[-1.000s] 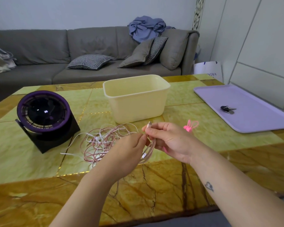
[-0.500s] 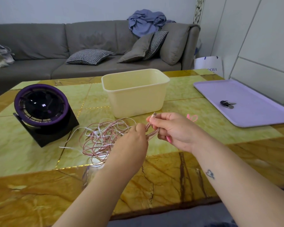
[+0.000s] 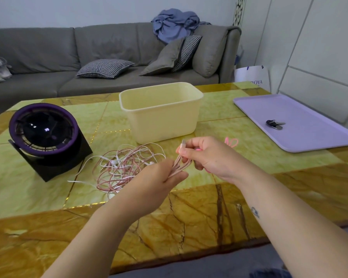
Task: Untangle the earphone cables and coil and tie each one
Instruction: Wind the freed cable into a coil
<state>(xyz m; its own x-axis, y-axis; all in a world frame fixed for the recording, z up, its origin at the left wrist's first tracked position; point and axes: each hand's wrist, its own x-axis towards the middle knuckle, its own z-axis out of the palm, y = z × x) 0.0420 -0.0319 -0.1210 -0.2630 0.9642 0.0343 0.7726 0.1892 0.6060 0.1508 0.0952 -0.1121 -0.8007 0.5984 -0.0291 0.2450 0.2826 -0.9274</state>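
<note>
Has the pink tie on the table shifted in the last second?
No. The pink tie lies where it did, just right of the cream tub's near corner, beyond the right hand; only the camera has shifted.

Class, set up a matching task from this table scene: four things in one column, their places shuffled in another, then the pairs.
Things: 1 fan; 2 tub; 3 keys; 4 coiled cable
Places: a on the lilac tray; b between left hand and right hand; c left side of the table; d behind the tangle
Pairs: 1-c; 2-d; 3-a; 4-b
</note>
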